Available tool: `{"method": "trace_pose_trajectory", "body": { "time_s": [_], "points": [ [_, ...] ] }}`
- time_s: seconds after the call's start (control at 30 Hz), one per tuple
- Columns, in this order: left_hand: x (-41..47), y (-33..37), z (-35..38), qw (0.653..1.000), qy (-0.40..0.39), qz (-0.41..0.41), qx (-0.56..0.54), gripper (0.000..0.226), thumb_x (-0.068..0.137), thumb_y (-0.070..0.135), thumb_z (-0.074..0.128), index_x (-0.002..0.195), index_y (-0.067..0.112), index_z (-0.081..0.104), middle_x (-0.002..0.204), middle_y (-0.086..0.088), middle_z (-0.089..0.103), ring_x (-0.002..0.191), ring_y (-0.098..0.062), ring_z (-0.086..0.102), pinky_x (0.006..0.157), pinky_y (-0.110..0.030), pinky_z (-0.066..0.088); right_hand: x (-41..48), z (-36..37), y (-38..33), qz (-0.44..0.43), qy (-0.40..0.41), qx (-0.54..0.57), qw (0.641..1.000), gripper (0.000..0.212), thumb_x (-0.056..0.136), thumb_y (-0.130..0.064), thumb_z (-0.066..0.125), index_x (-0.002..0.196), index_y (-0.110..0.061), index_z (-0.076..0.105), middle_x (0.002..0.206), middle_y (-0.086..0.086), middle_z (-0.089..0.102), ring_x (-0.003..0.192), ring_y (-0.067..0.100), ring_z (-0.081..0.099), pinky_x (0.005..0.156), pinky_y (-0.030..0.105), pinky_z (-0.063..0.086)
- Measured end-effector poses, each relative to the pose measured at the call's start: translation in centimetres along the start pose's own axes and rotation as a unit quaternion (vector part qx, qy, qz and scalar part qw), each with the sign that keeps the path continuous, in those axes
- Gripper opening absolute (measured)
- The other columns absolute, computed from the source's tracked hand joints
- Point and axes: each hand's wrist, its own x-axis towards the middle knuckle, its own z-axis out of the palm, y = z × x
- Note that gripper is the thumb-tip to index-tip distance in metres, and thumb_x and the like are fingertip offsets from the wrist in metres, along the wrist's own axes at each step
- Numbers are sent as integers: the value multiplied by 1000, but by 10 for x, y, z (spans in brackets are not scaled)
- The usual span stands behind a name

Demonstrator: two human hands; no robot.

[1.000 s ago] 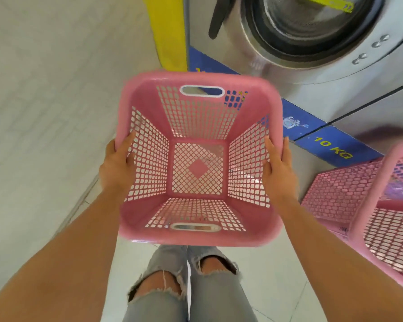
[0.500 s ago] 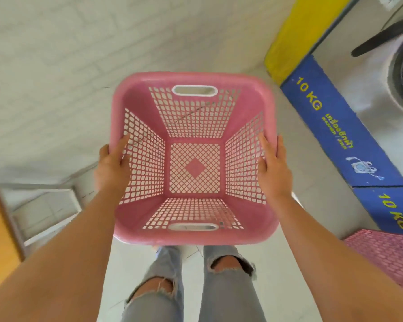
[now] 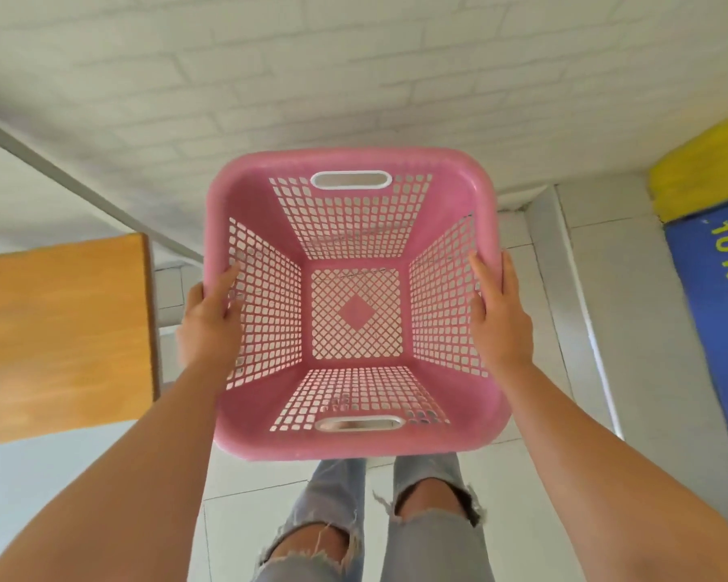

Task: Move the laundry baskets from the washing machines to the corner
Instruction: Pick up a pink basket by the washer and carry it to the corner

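An empty pink laundry basket (image 3: 356, 443) with lattice walls and two white-edged handle slots hangs in the air in front of me, above the tiled floor. My left hand (image 3: 209, 325) grips its left rim, thumb inside the wall. My right hand (image 3: 499, 321) grips the right rim the same way. At the far right edge stands the blue and yellow base of a washing machine (image 3: 715, 296) marked 10 KG.
A white brick wall (image 3: 312, 77) rises straight ahead. To the left, a wooden tabletop (image 3: 59, 338) reaches close to the basket. A grey floor strip (image 3: 572, 296) runs along the machine base. My legs in torn jeans (image 3: 375, 531) stand on white tiles.
I have turned left with the basket in both hands. The washing machines and the other pink baskets have slid out to the right; the wall and wooden tabletop have come into view.
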Motion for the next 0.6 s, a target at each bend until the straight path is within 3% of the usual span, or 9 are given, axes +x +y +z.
{"method": "trace_pose_trajectory", "body": {
  "time_s": [0.13, 0.23, 0.5, 0.6],
  "points": [
    [16, -32, 2, 999, 14, -37, -4, 56, 93, 13, 47, 137, 48, 44, 124, -3, 52, 91, -26, 59, 69, -34, 41, 24, 35, -18, -37, -13, -7, 999, 55, 98, -15, 43, 146, -37, 31, 162, 3, 15, 69, 22, 62, 47, 17, 34],
    [32, -52, 9, 998, 16, -56, -1, 56, 93, 13, 46, 137, 47, 43, 126, -3, 51, 99, -29, 60, 70, -34, 42, 38, 59, -30, -44, -18, -12, 999, 55, 98, -14, 44, 146, -37, 32, 162, 4, 16, 79, 26, 66, 52, 23, 41],
    [70, -94, 34, 996, 19, -85, 2, 56, 94, 13, 43, 137, 50, 41, 135, 1, 46, 103, -27, 57, 71, -36, 47, 64, 119, -40, -57, -20, -8, 998, 53, 97, -14, 45, 145, -36, 36, 161, 3, 16, 85, 31, 67, 57, 27, 44],
    [83, -108, 43, 995, 18, -101, -2, 57, 95, 13, 41, 137, 51, 40, 138, 4, 45, 96, -23, 55, 70, -36, 47, 67, 140, -42, -61, -16, 5, 998, 52, 97, -14, 45, 143, -36, 37, 162, 1, 16, 86, 27, 68, 58, 25, 43]
  ]
}}
